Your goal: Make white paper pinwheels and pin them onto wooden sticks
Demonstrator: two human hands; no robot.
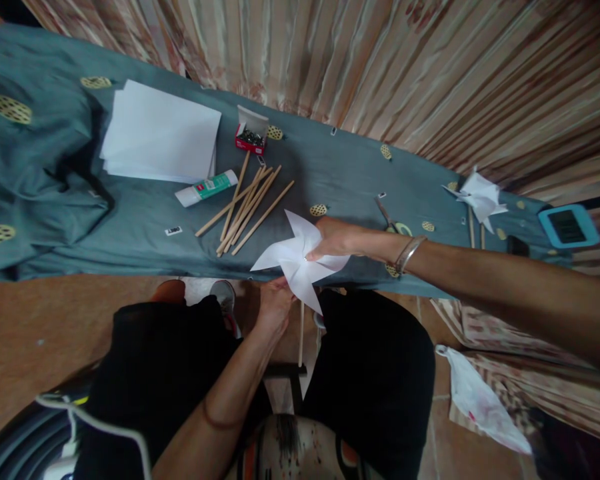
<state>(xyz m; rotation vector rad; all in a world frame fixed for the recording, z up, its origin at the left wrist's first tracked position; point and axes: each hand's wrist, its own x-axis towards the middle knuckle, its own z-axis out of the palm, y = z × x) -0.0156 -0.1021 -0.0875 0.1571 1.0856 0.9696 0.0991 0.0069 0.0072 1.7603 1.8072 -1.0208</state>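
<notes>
A white paper pinwheel (296, 267) with several pointed blades is held over the front edge of the cloth-covered table. Its wooden stick (301, 337) hangs down below the blades, between my knees. My right hand (333, 237) grips the pinwheel from the right, its thumb on the centre beside a small shiny pin. From below left, my left hand (274, 303) is closed at the lower blades, with its fingertips partly hidden behind the paper. Several loose wooden sticks (250, 210) lie just beyond the pinwheel.
A stack of white paper (163, 133), a glue stick (207, 188) and an open red box of pins (251, 139) lie to the left. Scissors (397, 225), white pinwheels (480, 193) on sticks and a blue-framed device (569, 225) are at the right. A curtain (300, 60) hangs behind.
</notes>
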